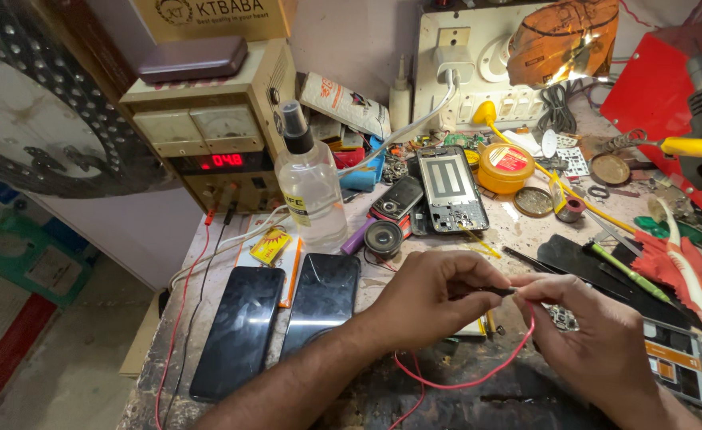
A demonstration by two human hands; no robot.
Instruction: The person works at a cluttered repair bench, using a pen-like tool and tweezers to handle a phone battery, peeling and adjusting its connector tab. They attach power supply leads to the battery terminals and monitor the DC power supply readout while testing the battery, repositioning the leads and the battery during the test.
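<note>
Between left hand [435, 295] and right hand [598, 338], 1 thin red wire [478, 381] sags.

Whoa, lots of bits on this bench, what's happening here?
A person is working at a cluttered bench. Both hands meet over a thin red wire: the left hand pinches a small dark end piece, and the right hand holds the wire beside it. Two dark phones lie face up to the left, near a clear spray bottle and a power supply.
</note>
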